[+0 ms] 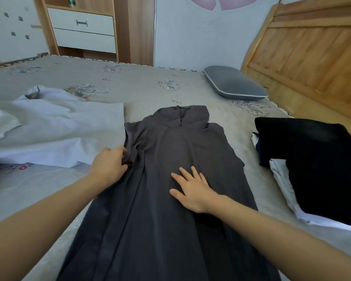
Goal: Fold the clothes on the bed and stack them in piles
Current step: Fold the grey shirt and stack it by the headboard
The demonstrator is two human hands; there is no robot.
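Dress (170, 189) lies mid-bed, long axis running from me toward the far edge. Left hand (109, 165) pinches its left sleeve, apparently; right hand (193, 191) flat on the middle. Fold goes rightward.

Dark grey dress (182, 179) flat on bed, collar far end.

The fingertips of my left hand (109, 163) disappear under a fold of the grey dress (170, 199), so I cannot tell how they pinch it. The dress hem runs off the frame at six o'clock. At nine o'clock the white garment (55, 134) is cut by the edge. At three o'clock the black pile (316, 169) leaves the frame and covers most of a white piece beneath.
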